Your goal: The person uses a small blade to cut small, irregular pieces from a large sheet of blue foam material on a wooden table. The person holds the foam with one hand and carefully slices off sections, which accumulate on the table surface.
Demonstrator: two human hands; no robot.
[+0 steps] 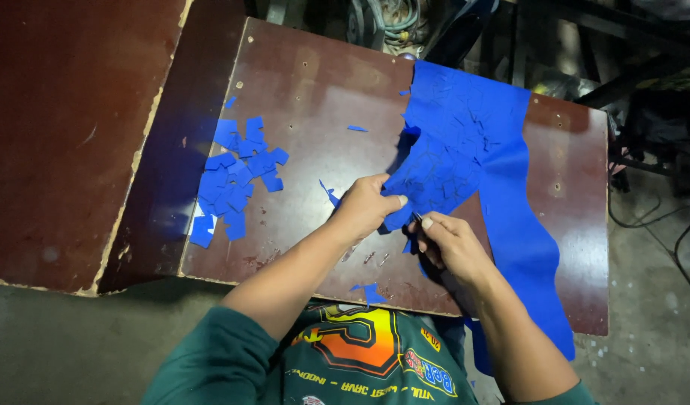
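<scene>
Hands [367, 206] [450, 244] pinch blue sheet [465, 142] — cut blue pieces [236, 180] leftward.

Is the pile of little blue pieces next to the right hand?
No, the pile lies far off past the left hand.

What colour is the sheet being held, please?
The sheet is bright blue; the head view shows it best.

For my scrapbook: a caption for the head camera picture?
Two hands cut a blue sheet beside piled blue pieces.
</scene>
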